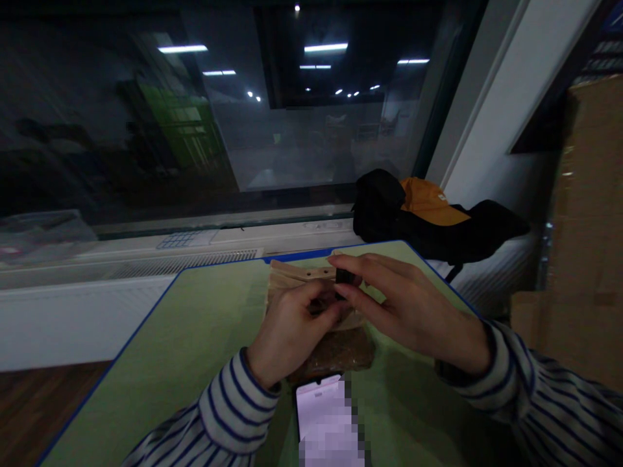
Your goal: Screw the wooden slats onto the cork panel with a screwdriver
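Between the thumb and fingers of my right hand [409, 305] is a small dark block-like piece [343, 277]; its exact kind is not clear. My left hand [292, 324] is closed right beside it, thumb and fingertips drawn together, and what they grip is hidden. Behind both hands lies a beige item with two small holes [316, 273], mostly covered by my fingers. Under my hands rests a brown package in shiny clear wrap [335, 353]. Closest to me is a phone [324, 412] with a lit screen, its lower part pixelated.
The green table [160, 363] has a blue edge and stands against a windowsill with a radiator [219, 263] below. An orange cap [433, 201] sits on a black bag or garment [384, 214] at the back right. Cardboard boxes [588, 259] stand on the right.
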`<state>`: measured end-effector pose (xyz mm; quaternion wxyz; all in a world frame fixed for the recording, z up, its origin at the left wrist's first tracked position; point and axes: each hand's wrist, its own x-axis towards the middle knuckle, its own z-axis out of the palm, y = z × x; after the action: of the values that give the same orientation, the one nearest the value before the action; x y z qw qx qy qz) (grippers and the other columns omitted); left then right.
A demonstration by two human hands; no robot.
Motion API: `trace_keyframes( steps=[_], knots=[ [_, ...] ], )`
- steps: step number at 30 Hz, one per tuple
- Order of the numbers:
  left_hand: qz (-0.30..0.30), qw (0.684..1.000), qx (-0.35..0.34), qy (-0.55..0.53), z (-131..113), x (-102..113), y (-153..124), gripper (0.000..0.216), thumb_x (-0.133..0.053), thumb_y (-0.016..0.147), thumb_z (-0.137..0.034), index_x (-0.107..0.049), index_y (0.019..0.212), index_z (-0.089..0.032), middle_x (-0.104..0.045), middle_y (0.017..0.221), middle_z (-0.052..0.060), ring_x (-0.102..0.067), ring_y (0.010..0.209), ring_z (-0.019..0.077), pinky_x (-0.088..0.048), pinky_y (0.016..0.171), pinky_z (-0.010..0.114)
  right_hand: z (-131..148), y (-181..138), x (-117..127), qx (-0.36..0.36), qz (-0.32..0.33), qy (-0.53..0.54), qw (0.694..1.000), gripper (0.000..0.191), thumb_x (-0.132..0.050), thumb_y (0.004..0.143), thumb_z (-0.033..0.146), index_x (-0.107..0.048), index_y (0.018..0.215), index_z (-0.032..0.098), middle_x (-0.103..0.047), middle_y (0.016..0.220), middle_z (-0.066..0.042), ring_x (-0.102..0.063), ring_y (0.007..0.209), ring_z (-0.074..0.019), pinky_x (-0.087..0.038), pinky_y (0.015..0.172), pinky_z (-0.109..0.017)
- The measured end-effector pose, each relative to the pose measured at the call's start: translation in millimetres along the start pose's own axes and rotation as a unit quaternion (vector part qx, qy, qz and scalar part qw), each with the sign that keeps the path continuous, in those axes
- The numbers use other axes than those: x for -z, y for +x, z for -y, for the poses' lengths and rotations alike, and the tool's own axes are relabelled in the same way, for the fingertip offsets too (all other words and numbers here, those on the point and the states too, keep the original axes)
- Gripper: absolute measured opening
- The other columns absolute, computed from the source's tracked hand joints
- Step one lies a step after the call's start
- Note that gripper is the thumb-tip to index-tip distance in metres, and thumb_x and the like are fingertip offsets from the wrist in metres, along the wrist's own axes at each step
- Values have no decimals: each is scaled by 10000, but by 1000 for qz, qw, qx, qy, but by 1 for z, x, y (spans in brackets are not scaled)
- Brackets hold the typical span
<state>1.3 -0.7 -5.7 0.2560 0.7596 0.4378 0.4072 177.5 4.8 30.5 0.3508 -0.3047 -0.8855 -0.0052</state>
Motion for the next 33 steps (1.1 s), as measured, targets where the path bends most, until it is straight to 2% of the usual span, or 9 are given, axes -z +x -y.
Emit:
trace_keyframes(
  steps=[6, 15, 21, 29, 33],
  knots=[
    [7, 1000, 1, 14, -1, 1, -1, 96, -567, 807, -223, -642, 848, -178, -700, 816, 4, -643, 741, 147, -489, 671, 254, 0, -1, -3, -14, 11, 11, 1000, 345, -479, 892, 214, -480, 1233, 170, -617, 1171, -90, -597, 1028, -181, -499, 873, -328],
    [11, 1000, -4, 24, -3, 0, 0, 127, -552, 806, -226, -647, 876, -179, -707, 838, 15, -650, 753, 159, -497, 674, 265, -2, -3, -2, -20, 5, 30, 999, 308, -482, 897, 251, -489, 1198, 189, -630, 1134, -86, -617, 984, -186, -517, 832, -327],
    [18, 999, -3, 29, -6, 0, -1, 129, -542, 799, -203, -642, 879, -184, -702, 814, -2, -645, 708, 140, -488, 638, 244, -4, -3, -3, -11, 1, 43, 999, 301, -489, 897, 252, -487, 1188, 176, -627, 1135, -92, -603, 1008, -178, -499, 861, -314],
    [-2, 999, -1, 49, -2, 2, 0, 121, -558, 798, -217, -644, 875, -182, -709, 819, 12, -646, 729, 159, -489, 657, 262, -1, -1, -2, -10, 0, 31, 999, 346, -498, 887, 299, -488, 1213, 181, -638, 1119, -85, -610, 991, -184, -510, 852, -337],
    [7, 999, 3, 36, -1, 2, -1, 106, -561, 805, -228, -643, 851, -179, -704, 810, 6, -645, 725, 150, -490, 658, 255, 0, -1, -2, -1, 8, 30, 1000, 350, -468, 898, 245, -466, 1242, 181, -624, 1149, -85, -599, 1011, -182, -500, 862, -339]
  ],
)
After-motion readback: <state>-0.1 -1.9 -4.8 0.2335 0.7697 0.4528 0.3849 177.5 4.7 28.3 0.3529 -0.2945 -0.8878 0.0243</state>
